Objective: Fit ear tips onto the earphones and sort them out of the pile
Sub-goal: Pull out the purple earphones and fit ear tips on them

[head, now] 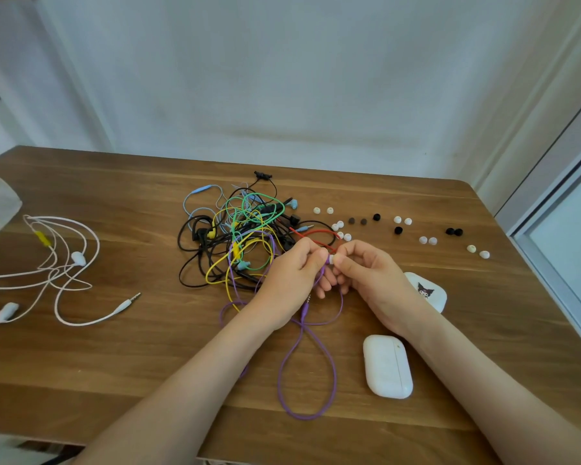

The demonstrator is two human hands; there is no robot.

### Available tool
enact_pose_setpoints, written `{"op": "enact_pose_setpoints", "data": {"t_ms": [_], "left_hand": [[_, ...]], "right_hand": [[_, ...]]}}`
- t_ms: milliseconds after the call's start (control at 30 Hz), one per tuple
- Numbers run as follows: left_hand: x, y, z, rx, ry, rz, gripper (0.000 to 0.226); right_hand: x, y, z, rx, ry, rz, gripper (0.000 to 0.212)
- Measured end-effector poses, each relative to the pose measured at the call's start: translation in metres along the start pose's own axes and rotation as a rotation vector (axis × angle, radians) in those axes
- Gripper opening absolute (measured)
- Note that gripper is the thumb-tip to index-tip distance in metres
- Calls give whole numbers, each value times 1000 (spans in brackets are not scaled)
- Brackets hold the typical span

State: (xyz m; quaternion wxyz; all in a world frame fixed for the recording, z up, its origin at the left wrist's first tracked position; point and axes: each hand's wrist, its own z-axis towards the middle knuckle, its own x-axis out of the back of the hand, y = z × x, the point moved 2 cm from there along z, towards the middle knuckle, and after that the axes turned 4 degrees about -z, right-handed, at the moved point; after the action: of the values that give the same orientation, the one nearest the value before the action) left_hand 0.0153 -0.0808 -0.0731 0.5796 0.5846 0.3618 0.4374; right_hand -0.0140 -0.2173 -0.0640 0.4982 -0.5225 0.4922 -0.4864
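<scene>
Two bare forearms (pixel 182 397) reach in over the near edge of the brown wooden table (pixel 114 364). Between them lies the long cable loop of a purple wired earphone (pixel 307 374). The left hand (pixel 292 273) pinches its earbud with curled fingers. The right hand (pixel 369 276) pinches a white silicone ear tip (pixel 331 259) against the bud's end, thumb and forefinger closed on it.

Just behind the hands sits a tangled pile of coloured earphone cables (pixel 239 236). To its right, loose white and black ear tips (pixel 398 220) are scattered in a row.

A white oval plastic charging case (pixel 388 369) rests beside the right forearm, and a white case with a dark cartoon sticker (pixel 430 292) lies behind the right wrist. White wired earphones (pixel 64 263) lie well apart at the left.
</scene>
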Motion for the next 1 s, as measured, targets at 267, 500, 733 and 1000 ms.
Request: {"op": "enact_pose_setpoints", "data": {"t_ms": [267,500,733,1000], "left_hand": [[0,0,-1,11,-17,-43,24],[-1,7,-1,48,-9,-172,24],[1,10,-2,96,-21,-207,24],[1,13,-4,104,-45,-243,24]], "right_hand": [[1,-2,-1,16,-39,73,6],[1,-6,0,-9,-92,210,13],[1,-7,1,-101,-128,309,14],[1,-8,0,-171,-103,352,14]]}}
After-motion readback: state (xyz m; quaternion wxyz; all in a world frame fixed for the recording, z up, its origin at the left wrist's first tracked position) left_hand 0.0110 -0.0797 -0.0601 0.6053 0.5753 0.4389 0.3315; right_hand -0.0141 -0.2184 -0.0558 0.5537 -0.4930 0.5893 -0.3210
